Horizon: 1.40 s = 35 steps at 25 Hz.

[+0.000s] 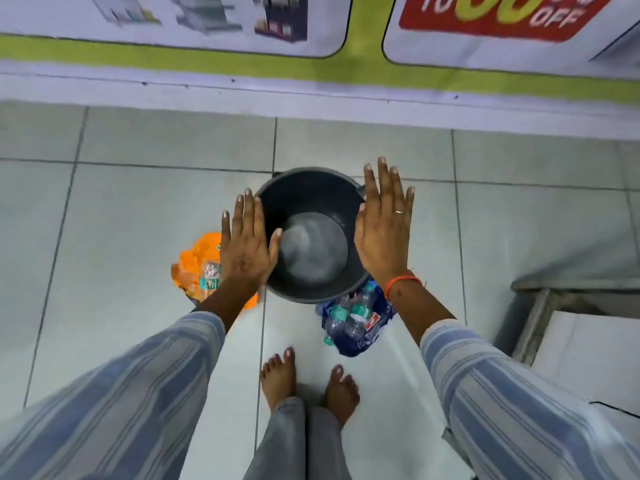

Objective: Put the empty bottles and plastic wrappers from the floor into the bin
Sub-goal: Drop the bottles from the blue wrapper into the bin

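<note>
Both striped sleeves (145,386) are reaching out, left hand (246,241) and right hand (384,227) hovering flat, fingers spread, holding nothing; the black bin (304,183) is sitting empty (nothing binned); orange wrapper (194,261) and bottles on the blue wrapper (353,318) are lying on the floor.

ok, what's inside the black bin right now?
Nothing visible: the black bin shows only its bare grey bottom. The left hand overlaps its left rim, hiding a small strip of the inside there. The bottles lie outside on the floor.

Both hands, left (244,242) and right (384,230), are held flat with fingers spread above the bin (308,188); bottles (353,315) and an orange wrapper (199,259) are seen beside it.
</note>
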Motion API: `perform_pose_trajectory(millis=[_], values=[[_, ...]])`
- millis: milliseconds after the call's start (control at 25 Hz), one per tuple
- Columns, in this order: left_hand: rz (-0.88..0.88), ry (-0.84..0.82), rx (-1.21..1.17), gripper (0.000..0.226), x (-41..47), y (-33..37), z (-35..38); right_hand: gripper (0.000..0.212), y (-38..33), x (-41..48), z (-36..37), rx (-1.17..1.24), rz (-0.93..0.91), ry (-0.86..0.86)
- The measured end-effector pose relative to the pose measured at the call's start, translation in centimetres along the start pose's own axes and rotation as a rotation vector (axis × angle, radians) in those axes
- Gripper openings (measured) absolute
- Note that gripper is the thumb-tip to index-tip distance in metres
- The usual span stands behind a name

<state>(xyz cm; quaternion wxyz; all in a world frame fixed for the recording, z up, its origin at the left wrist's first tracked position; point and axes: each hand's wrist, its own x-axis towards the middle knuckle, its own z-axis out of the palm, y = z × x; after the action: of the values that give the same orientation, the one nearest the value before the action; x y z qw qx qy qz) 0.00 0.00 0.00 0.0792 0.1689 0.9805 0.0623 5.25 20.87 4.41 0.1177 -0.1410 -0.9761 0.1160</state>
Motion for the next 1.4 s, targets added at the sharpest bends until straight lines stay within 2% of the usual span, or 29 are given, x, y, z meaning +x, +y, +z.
perform_pose_trajectory(millis=[320,480,560,640,720,840,1040,1160,1240,1320,1400], values=[[-0.039,0.006,-0.025,0.072,0.0,-0.3,5.8,0.047,4.6,-6.7,6.6,0.124,0.234,0.074],[-0.04,0.032,-0.032,0.073,-0.6,-0.1,6.8,0.045,6.3,-10.9,11.3,0.378,0.551,0.125],[-0.089,0.06,-0.078,0.072,-0.3,0.0,7.1,0.049,7.1,-13.4,14.5,0.428,0.771,-0.046],[-0.143,0.093,-0.096,0.071,0.0,0.3,7.3,0.053,7.2,-15.8,17.6,0.408,0.953,-0.356],[-0.166,0.119,-0.064,0.07,0.0,0.4,7.7,0.062,6.8,-17.7,19.7,0.295,0.989,-0.595],[-0.155,0.146,-0.066,0.068,0.1,0.5,7.9,0.078,6.4,-19.0,21.4,0.177,0.948,-0.691],[-0.159,0.17,-0.065,0.068,0.1,0.3,8.3,0.093,5.8,-20.6,23.0,0.235,0.963,-0.65],[-0.162,0.167,-0.063,0.068,0.1,0.4,8.4,0.093,5.4,-20.5,22.7,0.311,1.022,-0.552],[-0.163,0.165,-0.07,0.067,0.3,0.4,8.3,0.089,4.5,-19.6,21.1,0.342,1.07,-0.418],[-0.17,0.144,-0.084,0.066,0.2,0.3,8.1,0.083,3.3,-18.2,18.1,0.397,1.097,-0.212],[-0.182,0.132,-0.09,0.066,0.1,0.4,8.1,0.079,2.3,-16.7,14.6,0.391,1.049,0.007]])
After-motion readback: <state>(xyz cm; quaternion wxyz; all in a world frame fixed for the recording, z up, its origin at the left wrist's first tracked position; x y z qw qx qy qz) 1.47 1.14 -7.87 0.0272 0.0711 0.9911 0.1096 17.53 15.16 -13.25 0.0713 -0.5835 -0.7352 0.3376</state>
